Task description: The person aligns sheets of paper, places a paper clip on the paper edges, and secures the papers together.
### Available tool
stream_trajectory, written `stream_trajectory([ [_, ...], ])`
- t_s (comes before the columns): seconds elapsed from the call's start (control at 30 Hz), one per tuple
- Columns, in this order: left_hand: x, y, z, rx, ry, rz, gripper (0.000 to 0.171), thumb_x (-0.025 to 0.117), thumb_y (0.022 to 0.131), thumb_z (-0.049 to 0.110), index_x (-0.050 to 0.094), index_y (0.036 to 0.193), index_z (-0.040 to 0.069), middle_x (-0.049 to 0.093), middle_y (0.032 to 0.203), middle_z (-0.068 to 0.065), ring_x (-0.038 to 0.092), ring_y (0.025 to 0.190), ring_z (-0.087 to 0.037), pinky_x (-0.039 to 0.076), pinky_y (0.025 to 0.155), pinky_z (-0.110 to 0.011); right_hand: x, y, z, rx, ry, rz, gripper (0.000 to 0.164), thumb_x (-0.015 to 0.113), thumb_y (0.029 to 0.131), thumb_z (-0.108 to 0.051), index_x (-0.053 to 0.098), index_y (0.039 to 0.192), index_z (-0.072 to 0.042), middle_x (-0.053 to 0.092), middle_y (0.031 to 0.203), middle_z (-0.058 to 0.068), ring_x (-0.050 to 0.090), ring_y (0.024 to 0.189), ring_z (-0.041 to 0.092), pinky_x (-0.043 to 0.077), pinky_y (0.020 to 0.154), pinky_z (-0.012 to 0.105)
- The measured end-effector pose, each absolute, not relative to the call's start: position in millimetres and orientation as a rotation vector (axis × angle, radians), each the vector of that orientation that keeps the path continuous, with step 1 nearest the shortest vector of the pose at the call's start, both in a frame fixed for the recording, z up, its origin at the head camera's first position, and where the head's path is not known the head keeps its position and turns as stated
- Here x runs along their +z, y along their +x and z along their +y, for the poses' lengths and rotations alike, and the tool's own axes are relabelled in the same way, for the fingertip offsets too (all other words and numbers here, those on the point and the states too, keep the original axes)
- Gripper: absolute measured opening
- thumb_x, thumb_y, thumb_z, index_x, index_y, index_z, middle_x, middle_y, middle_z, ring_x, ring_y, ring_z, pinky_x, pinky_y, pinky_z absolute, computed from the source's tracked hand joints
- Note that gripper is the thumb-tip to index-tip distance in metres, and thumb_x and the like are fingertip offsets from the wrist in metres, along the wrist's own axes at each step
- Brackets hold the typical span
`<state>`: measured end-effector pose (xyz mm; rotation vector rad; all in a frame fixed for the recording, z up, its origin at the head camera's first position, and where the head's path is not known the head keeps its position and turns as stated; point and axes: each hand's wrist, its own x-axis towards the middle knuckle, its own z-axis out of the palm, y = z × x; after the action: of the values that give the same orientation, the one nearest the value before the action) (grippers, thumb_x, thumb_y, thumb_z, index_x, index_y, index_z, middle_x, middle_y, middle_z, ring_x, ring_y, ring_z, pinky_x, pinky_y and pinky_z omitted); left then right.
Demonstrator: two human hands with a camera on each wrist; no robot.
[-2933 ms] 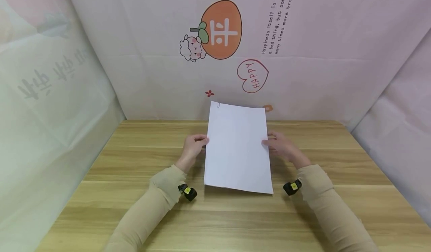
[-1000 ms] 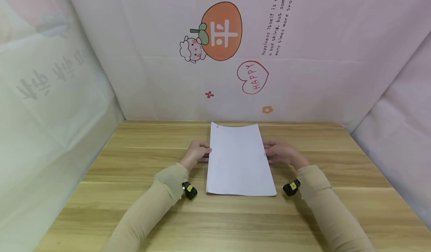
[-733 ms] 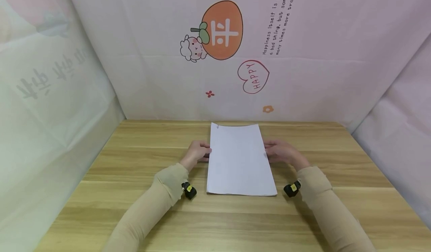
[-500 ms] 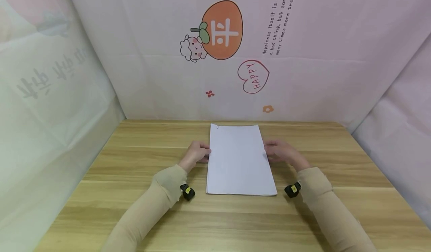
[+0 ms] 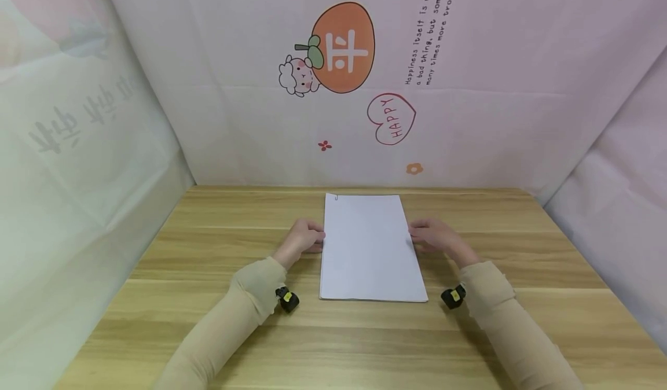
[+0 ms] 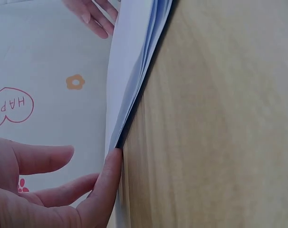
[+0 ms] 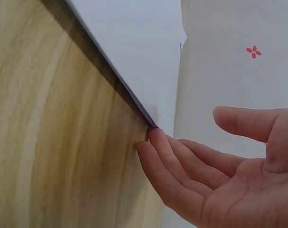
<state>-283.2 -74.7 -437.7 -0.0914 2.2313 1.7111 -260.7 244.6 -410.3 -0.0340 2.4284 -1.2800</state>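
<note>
A stack of white paper sheets (image 5: 371,251) lies flat on the wooden table, a paper clip (image 5: 336,197) at its far left corner. At the left edge of the stack is my left hand (image 5: 302,238). The left wrist view shows its thumb lifted away and a fingertip (image 6: 114,156) against the edge of the sheets, which fan slightly apart. My right hand (image 5: 435,236) is at the opposite edge. In the right wrist view its thumb stands clear of the paper (image 7: 134,52), while the fingertips (image 7: 156,135) touch the underside of the edge near the table.
The wooden table (image 5: 234,332) extends around the paper on all sides. Behind it hangs a pale printed cloth (image 5: 250,129), with more cloth at the left (image 5: 94,193) and right (image 5: 625,193). A small black camera (image 5: 287,299) sits at the left wrist.
The paper stack has come down from a raised, tilted position to lie flat, and its curled far edge has flattened. Both hands lowered with it, and their grip on the edges has loosened.
</note>
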Motion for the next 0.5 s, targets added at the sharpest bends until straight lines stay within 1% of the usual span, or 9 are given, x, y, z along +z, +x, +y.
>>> stream_trajectory([
  [0.2, -435.4, -282.7, -76.1, 1.721, -0.075, 2.211, 0.032, 0.054, 0.093, 0.001, 0.052, 0.123, -0.01, 0.056, 0.118, -0.024, 0.061, 0.106, -0.032, 0.055, 0.082, -0.035, -410.9, -262.4, 243.9, -1.254, -0.012, 2.445, 0.051, 0.043, 0.101, -0.022, 0.033, 0.14, 0.01, 0.041, 0.14, 0.03, 0.047, 0.125, 0.041, 0.049, 0.094, 0.044],
  [0.5, -432.4, -280.6, -76.3, 1.742, -0.081, 2.177, 0.035, 0.054, 0.092, -0.001, 0.051, 0.125, -0.011, 0.055, 0.12, -0.024, 0.061, 0.107, -0.032, 0.054, 0.085, -0.036, -413.4, -265.8, 244.3, -1.27, -0.013, 2.447, 0.049, 0.044, 0.101, -0.022, 0.036, 0.14, 0.008, 0.043, 0.138, 0.031, 0.05, 0.123, 0.04, 0.05, 0.091, 0.043],
])
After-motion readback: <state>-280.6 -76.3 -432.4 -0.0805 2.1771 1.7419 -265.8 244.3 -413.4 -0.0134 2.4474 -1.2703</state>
